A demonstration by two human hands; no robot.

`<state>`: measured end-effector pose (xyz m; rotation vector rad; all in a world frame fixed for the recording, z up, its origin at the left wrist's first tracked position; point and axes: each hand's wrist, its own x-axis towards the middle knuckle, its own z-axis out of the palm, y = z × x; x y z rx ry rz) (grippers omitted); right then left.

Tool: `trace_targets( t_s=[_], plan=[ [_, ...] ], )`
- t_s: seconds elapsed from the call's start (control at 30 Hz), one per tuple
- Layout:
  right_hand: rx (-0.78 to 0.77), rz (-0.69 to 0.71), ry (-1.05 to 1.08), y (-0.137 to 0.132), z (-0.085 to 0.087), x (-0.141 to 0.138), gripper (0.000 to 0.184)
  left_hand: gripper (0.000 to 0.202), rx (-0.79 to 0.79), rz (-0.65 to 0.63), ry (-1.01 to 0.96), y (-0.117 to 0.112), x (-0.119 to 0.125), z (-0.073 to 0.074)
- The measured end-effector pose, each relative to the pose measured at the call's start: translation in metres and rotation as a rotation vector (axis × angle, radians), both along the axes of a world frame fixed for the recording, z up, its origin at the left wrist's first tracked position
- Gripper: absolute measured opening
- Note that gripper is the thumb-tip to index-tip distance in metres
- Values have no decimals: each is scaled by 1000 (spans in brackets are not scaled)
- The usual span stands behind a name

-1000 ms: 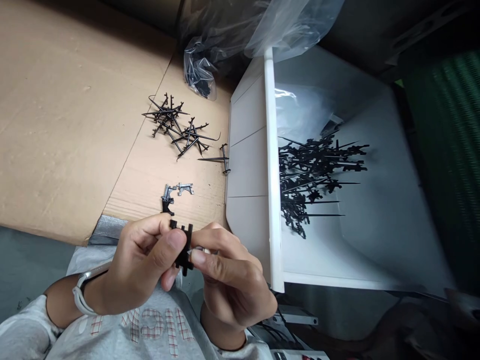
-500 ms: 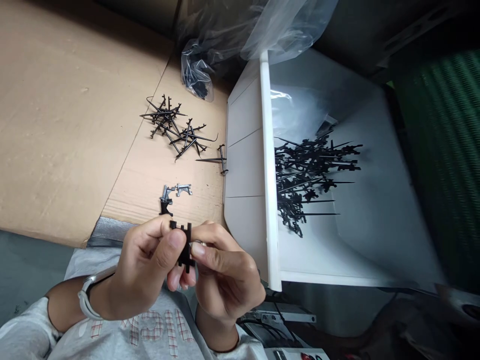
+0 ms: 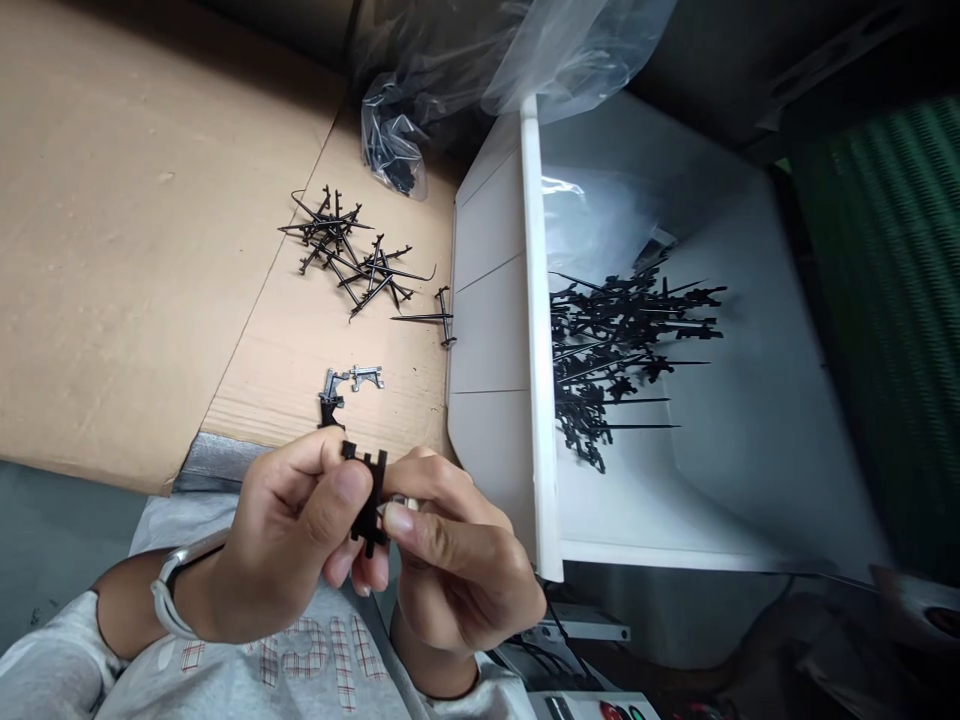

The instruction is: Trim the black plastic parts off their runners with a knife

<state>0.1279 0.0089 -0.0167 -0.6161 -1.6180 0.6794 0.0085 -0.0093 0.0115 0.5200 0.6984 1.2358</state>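
Observation:
My left hand (image 3: pixel 289 535) pinches a black plastic bracket (image 3: pixel 369 505) upright between thumb and fingers. Against the bracket's right side, my right hand (image 3: pixel 465 560) is closed, its thumb and index finger pinched on a tiny pale, shiny piece (image 3: pixel 405 502) mostly covered by the fingertips. Just beyond my left fingertips, a few similar small black brackets (image 3: pixel 334 390) lie on the cardboard. Farther off is a loose heap of thin black pointed plastic parts (image 3: pixel 330 230), with a pair of them crossed (image 3: pixel 444 318) beside the bin.
On my right a white plastic bin (image 3: pixel 531 350) lies with its opening showing, holding a pile of black pointed assemblies (image 3: pixel 622 330) and a clear bag. A clear plastic bag of black parts (image 3: pixel 394 150) sits at the back. Cardboard (image 3: pixel 135 220) covers the table.
My right hand has shifted slightly right and down, and more of the pale piece shows at its fingertips. The bracket has tilted a little in my left hand.

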Motion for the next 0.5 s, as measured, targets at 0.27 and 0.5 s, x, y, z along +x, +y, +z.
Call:
trace_targets(
  t_s=[0.27, 0.5],
  plan=[
    [-29, -18, -27, -5, 0, 1, 33, 55, -48, 6, 30, -4, -1, 0],
    [-49, -6, 11, -6, -1, 0, 34, 56, -71, -2, 41, -8, -3, -2]
  ],
)
